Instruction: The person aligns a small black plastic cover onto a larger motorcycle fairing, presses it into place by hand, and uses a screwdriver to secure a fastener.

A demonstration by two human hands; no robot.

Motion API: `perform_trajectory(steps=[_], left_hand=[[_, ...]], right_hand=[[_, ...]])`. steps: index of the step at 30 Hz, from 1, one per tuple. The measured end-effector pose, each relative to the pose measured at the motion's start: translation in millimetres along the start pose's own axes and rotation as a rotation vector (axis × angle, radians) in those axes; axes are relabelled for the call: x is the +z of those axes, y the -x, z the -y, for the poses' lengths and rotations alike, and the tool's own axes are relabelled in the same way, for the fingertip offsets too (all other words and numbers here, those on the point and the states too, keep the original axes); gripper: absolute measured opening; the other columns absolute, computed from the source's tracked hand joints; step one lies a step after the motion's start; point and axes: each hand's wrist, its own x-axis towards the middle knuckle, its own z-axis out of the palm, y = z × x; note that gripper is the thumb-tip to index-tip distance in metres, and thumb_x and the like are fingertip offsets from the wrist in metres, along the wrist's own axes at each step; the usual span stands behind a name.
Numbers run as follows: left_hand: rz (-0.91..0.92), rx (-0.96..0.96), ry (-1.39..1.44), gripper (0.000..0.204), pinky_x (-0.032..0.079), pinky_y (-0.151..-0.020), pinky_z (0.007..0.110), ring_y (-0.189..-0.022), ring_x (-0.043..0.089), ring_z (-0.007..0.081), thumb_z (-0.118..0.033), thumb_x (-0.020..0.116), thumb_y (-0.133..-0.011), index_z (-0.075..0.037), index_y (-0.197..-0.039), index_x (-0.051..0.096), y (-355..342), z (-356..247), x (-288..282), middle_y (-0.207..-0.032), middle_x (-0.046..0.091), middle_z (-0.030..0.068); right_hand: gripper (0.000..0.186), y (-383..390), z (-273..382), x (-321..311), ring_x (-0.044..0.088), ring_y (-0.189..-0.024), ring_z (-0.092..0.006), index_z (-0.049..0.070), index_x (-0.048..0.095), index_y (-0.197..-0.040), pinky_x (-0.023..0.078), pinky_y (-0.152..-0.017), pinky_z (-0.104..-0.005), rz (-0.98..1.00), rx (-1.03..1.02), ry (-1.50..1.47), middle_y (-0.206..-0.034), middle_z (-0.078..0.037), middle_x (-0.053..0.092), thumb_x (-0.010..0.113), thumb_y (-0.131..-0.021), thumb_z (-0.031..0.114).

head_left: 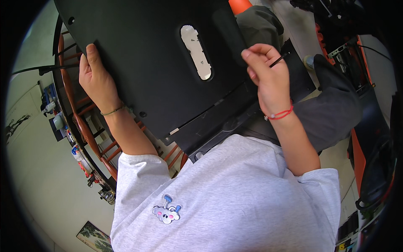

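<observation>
We find 1 black panel [142,63] held in front of the grey shirt [235,197]. Our left hand [100,82] has its fingers gripping the panel's left edge; our right hand [272,75], near the right edge, has its fingers closed around 1 thin black rod [278,60].

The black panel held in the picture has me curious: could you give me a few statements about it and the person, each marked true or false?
1. The left fingers grip the black panel by its left edge. True.
2. The right fingers are empty. False: the right fingers hold a thin dark rod.
3. A long, rounded slot runs through the panel. True.
4. A red bracelet circles the left wrist. False: the red bracelet is on the right wrist.
5. The person's shirt is light grey. True.
</observation>
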Motion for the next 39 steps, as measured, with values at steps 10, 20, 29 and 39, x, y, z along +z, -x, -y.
perform_trajectory(steps=[10, 20, 29, 39], left_hand=[[-0.001, 0.014, -0.064, 0.042, 0.041, -0.068, 0.021, -0.074, 0.049, 0.0051, -0.037, 0.057, -0.101, 0.003, -0.093, 0.065, -1, 4, -3, -0.080, 0.061, -0.0021], [0.020, 0.014, -0.016, 0.041, 0.040, -0.066, 0.020, -0.073, 0.049, 0.0042, -0.036, 0.057, -0.101, 0.003, -0.094, 0.066, -1, 13, -6, -0.079, 0.061, -0.0025], [0.015, 0.006, -0.001, 0.041, 0.040, -0.065, 0.020, -0.071, 0.049, 0.0042, -0.037, 0.058, -0.101, 0.002, -0.093, 0.066, -1, 12, -3, -0.078, 0.061, -0.0027], [0.008, 0.004, -0.008, 0.041, 0.040, -0.065, 0.020, -0.071, 0.048, 0.0043, -0.037, 0.058, -0.101, 0.002, -0.092, 0.065, -1, 11, -5, -0.077, 0.059, -0.0031]], right_hand=[[0.041, 17, -18, 16, 0.051, -0.070, -0.0026, 0.004, 0.055, -0.133, 0.046, -0.064, -0.0189, 0.284, -0.066, 0.177, -0.090, 0.000, 0.061, 0.064, -0.093, 0.005], [0.041, 16, -13, 29, 0.050, -0.063, -0.0044, 0.013, 0.061, -0.131, 0.046, -0.061, -0.0206, 0.301, -0.282, 0.440, -0.079, 0.000, 0.063, 0.068, -0.091, 0.008], [0.043, 15, -21, 27, 0.048, -0.064, -0.0028, 0.015, 0.061, -0.133, 0.044, -0.060, -0.0194, 0.315, -0.072, 0.154, -0.079, 0.001, 0.063, 0.068, -0.091, 0.009], [0.044, 9, -12, 26, 0.053, -0.059, -0.0100, 0.014, 0.060, -0.134, 0.046, -0.058, -0.0238, 0.326, -0.448, 0.618, -0.073, -0.004, 0.062, 0.068, -0.091, 0.011]])
